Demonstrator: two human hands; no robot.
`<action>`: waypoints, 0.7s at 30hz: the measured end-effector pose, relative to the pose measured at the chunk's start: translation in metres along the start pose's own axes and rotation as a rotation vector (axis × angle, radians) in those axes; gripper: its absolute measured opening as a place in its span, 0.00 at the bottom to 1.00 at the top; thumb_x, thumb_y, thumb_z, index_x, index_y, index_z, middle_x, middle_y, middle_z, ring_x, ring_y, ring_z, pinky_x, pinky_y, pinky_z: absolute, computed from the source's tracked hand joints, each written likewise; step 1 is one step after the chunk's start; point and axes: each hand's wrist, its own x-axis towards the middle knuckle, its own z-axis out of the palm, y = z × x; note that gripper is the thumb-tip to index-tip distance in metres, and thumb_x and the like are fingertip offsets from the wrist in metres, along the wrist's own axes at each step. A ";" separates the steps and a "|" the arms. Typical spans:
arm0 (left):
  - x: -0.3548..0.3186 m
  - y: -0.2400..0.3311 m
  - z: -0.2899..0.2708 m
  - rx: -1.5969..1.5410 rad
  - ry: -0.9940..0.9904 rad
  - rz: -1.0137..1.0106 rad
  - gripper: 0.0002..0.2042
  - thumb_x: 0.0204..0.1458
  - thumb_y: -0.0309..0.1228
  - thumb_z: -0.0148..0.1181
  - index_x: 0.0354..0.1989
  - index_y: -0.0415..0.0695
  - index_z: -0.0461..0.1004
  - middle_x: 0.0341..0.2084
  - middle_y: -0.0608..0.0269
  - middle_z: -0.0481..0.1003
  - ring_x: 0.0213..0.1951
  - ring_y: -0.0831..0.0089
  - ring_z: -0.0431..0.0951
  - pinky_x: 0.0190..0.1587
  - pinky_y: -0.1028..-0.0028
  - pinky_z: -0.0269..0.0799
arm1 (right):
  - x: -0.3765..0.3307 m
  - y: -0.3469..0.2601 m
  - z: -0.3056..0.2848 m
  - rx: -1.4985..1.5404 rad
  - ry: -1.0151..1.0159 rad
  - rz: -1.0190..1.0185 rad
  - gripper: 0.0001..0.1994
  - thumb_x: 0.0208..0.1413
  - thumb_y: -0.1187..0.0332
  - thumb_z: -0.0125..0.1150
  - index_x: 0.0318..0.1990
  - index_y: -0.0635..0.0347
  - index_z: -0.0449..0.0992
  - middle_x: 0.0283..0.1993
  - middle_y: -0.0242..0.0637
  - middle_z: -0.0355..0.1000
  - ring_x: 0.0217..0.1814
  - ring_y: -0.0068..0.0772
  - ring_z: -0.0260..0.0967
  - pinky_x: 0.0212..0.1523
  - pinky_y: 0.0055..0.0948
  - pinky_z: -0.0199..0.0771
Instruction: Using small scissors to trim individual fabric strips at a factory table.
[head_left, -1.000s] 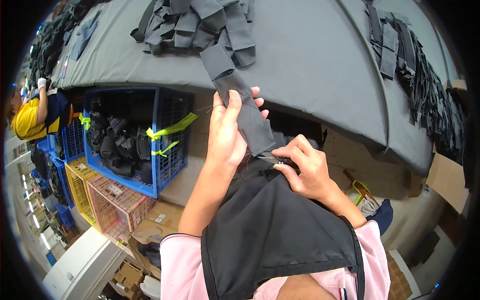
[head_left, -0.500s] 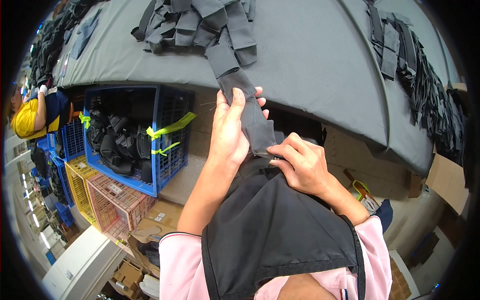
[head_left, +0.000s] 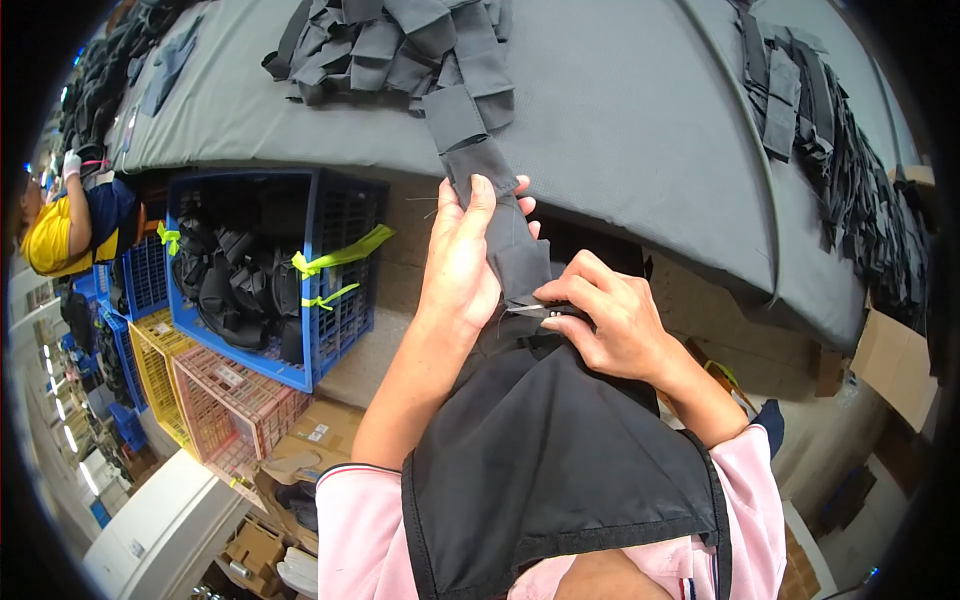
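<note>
A chain of dark grey fabric pieces runs from the table edge down between my hands. My left hand is closed on it, with the thumb on top and fingertips showing past the far side. At the strip's lower end, my right hand pinches what looks like small thread snips. Their thin metal blades lie across the fabric edge, and the rest is hidden in the fingers. Loose threads hang near both hands. Beneath the hands is my black apron.
A heap of grey fabric pieces lies on the grey-covered table; more strips hang at the right. A blue crate of black items stands left, near pink and yellow crates. A person in yellow works far left.
My right hand has shifted slightly and its fingers have loosened, showing more of the metal blades. The fabric chain has moved slightly right. At far left, the other person's gloved hand has risen.
</note>
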 end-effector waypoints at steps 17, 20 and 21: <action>0.003 0.000 -0.002 -0.066 0.005 -0.005 0.14 0.61 0.39 0.46 0.50 0.47 0.60 0.43 0.55 0.72 0.40 0.69 0.74 0.40 0.65 0.75 | -0.005 0.001 0.003 0.006 0.152 -0.048 0.13 0.36 0.74 0.68 0.34 0.58 0.75 0.26 0.33 0.64 0.22 0.33 0.67 0.22 0.28 0.66; 0.000 0.001 -0.002 -0.114 0.010 0.069 0.14 0.61 0.39 0.46 0.51 0.47 0.60 0.44 0.55 0.72 0.40 0.69 0.74 0.40 0.66 0.75 | -0.014 -0.003 0.007 0.008 0.237 0.050 0.14 0.36 0.75 0.68 0.35 0.58 0.75 0.26 0.34 0.64 0.21 0.33 0.67 0.21 0.28 0.67; -0.001 0.003 0.000 -0.117 0.034 0.088 0.14 0.61 0.40 0.47 0.50 0.48 0.59 0.43 0.56 0.72 0.39 0.70 0.73 0.40 0.66 0.74 | -0.014 -0.005 0.007 -0.001 0.221 0.070 0.14 0.37 0.76 0.68 0.35 0.58 0.75 0.27 0.33 0.64 0.22 0.32 0.67 0.21 0.28 0.66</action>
